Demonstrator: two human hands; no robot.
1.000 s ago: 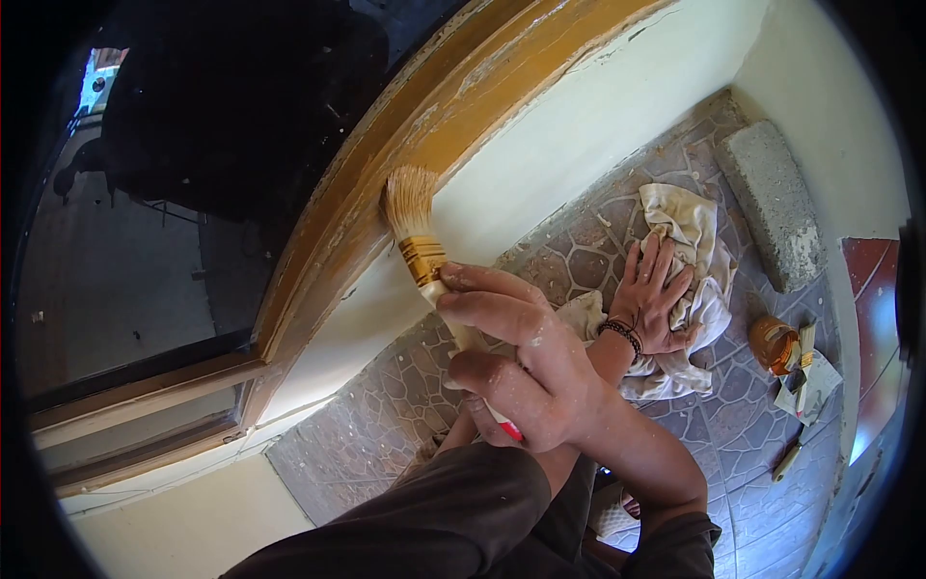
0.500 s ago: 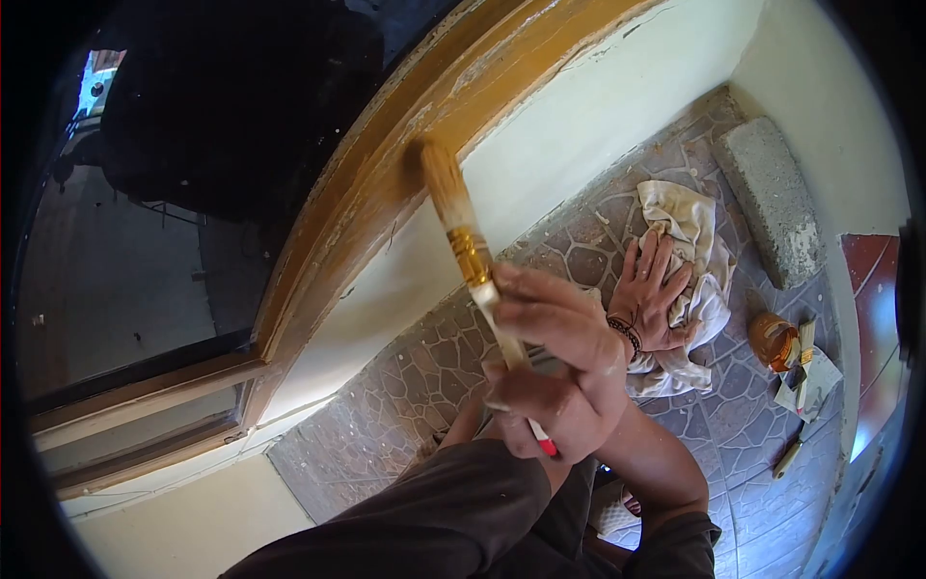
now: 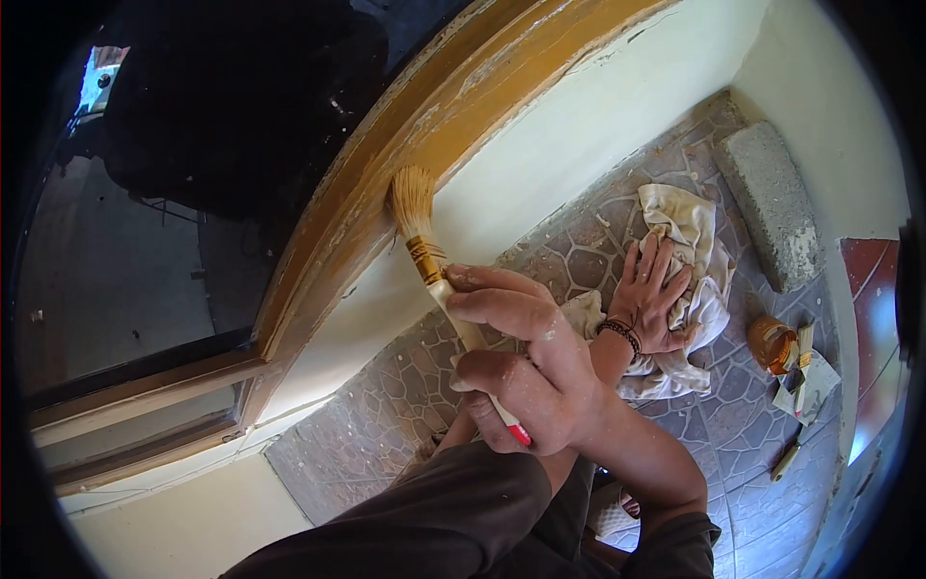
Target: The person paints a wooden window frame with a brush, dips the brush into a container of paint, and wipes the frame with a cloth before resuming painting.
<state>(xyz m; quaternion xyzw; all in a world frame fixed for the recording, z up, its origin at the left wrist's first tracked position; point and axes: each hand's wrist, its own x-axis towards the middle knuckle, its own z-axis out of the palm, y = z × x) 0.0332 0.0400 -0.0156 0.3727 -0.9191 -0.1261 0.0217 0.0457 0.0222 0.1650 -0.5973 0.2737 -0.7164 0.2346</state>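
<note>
My right hand point(image 3: 531, 372) is closed around the pale handle of a paintbrush point(image 3: 458, 314), whose red tip sticks out below the fingers. Its tan bristles point(image 3: 415, 198) lie against the lower part of a brown wooden frame point(image 3: 338, 232) with worn, scratched patches. Past my right forearm, my left hand point(image 3: 651, 294), with a dark beaded bracelet at the wrist, lies palm down with fingers spread. Under it is a crumpled off-white cloth point(image 3: 704, 309) on the stone-patterned floor. My left forearm is partly hidden behind the right hand.
Right of the cloth stands an open jar of orange-brown liquid point(image 3: 771, 344). Beside it, a second brush point(image 3: 803, 352) lies on a pale scrap point(image 3: 820, 384), and a handled tool point(image 3: 786, 461) lies below. A concrete block point(image 3: 770, 203) sits along the wall. Dark glass point(image 3: 222, 145) fills the frame.
My right hand has moved left and slightly down with the paintbrush, and the bristles now sit lower on the frame. My left hand stays on the cloth.
</note>
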